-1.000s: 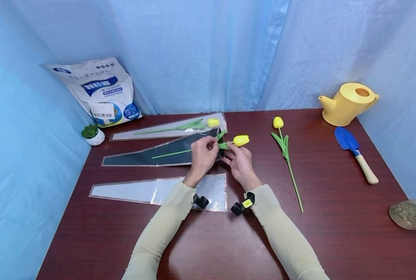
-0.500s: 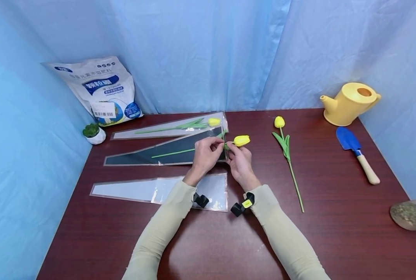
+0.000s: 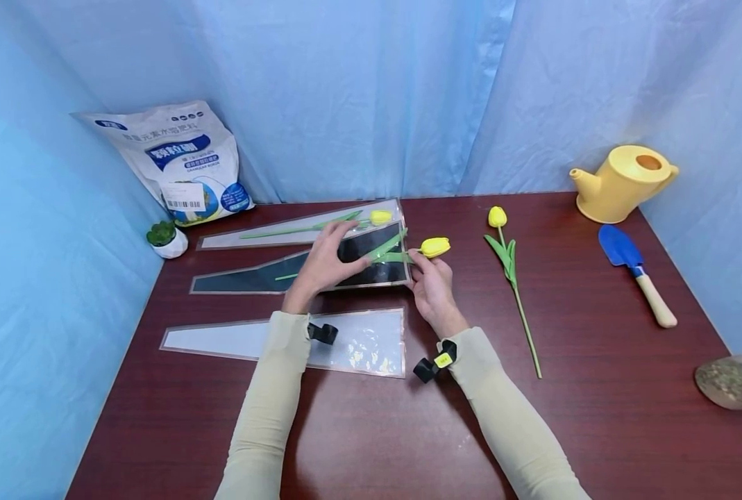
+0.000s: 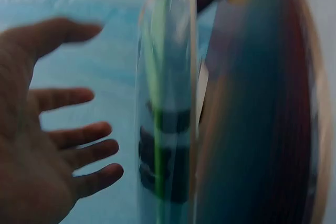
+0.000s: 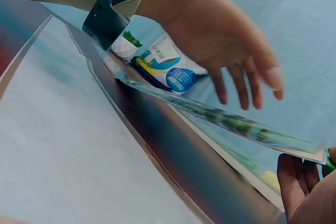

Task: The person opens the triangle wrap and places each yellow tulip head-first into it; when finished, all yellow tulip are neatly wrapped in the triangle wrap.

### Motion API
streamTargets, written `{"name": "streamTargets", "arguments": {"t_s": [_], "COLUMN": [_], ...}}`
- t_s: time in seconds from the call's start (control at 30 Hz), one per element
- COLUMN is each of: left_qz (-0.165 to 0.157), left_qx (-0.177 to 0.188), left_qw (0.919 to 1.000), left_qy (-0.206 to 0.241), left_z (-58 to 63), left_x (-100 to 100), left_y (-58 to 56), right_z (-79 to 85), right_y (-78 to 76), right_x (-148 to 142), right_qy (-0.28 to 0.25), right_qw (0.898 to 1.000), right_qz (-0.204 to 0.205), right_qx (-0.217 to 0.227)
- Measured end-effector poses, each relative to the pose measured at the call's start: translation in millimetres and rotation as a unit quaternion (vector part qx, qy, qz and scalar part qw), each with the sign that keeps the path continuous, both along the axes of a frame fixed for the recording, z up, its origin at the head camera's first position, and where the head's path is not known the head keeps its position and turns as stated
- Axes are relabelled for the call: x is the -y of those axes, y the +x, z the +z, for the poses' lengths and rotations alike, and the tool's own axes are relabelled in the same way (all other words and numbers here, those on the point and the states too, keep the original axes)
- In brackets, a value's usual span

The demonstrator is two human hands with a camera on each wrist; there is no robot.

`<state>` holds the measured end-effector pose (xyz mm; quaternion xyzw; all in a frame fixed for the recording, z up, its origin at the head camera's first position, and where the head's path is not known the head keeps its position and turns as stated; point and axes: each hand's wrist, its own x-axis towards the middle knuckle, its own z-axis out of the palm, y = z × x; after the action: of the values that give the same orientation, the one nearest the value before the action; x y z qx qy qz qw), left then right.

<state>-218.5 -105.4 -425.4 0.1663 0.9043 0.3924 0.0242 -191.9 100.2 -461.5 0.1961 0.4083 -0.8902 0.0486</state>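
In the head view my right hand (image 3: 433, 288) pinches a yellow artificial tulip (image 3: 435, 247) just below its bloom, at the wide mouth of a black-backed clear flower sleeve (image 3: 239, 280). The tulip's leaves and stem lie inside the sleeve, and the bloom sticks out past the mouth. My left hand (image 3: 328, 260) hovers over the sleeve with thumb and fingers spread. Seen in the left wrist view, that hand (image 4: 52, 119) stands apart from the sleeve and holds nothing. The right wrist view shows the right hand's fingers (image 5: 296, 179) at the raised mouth of the sleeve.
A white sleeve (image 3: 221, 241) holding another tulip lies behind; a flat white sleeve (image 3: 214, 342) lies in front. To the right are a loose tulip (image 3: 520, 312), blue trowel (image 3: 622, 246), yellow watering can (image 3: 620, 187) and jar (image 3: 729, 383). A fertilizer bag (image 3: 180, 163) and potted succulent (image 3: 167, 241) stand left.
My left hand has let go of the tulip near the sleeve mouth, moved left and spread its fingers. The leaves have slid inside the sleeve. The right hand stays by the bloom.
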Motion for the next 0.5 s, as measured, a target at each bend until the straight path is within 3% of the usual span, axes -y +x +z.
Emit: {"name": "streamTargets", "arguments": {"t_s": [0.23, 0.5], "left_qz": [-0.047, -0.078], "left_qx": [0.060, 0.057], "left_qw": [0.9951, 0.9795], "left_qy": [-0.062, -0.177], "left_z": [-8.4, -17.8], "left_x": [23.8, 17.0], "left_y": [-7.2, -7.4], "right_z": [1.8, 4.4], "right_y": [-0.8, 0.6], "right_x": [-2.4, -3.9], "right_qy": [-0.001, -0.003], "right_qw": [1.000, 1.000], "right_qz": [0.000, 0.005], "right_qx": [0.003, 0.000]}}
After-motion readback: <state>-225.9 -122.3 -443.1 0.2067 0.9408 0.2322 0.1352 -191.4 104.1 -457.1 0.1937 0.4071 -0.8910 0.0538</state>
